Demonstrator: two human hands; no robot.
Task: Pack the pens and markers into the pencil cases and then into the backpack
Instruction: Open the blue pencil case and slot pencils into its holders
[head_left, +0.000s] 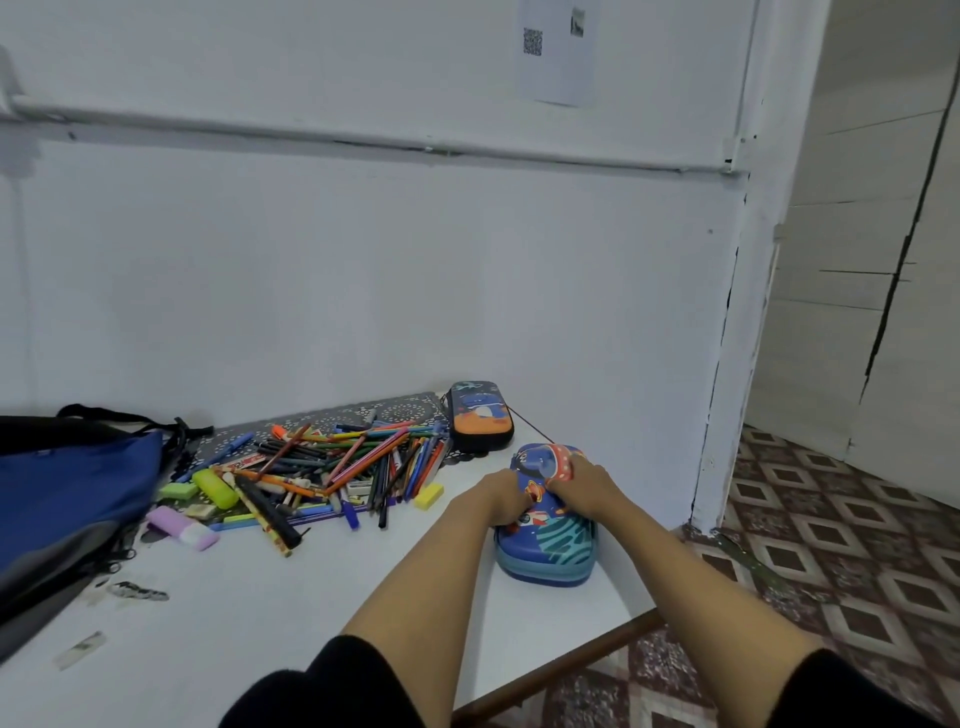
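Pencil case (550, 553) blue, domed, cartoon print; left hand (501, 499), right hand (583, 484) both grip it, fingers curled.

The white desk (311, 597) has a smooth top with a soft shine, and its brown front edge (561, 667) looks like wood. The blue oval pencil case (545, 545) has a moulded shell, smooth and slightly glossy. The dark rounded pencil case (480, 415) has the same finish. The blue and grey backpack (67, 493) is matt woven cloth. The coloured pens and pencils (332, 462) look like plastic and painted wood. The white wall (415, 270) is matt paint, rough at the cracked corner. The patterned floor (831, 519) is a little glossy.
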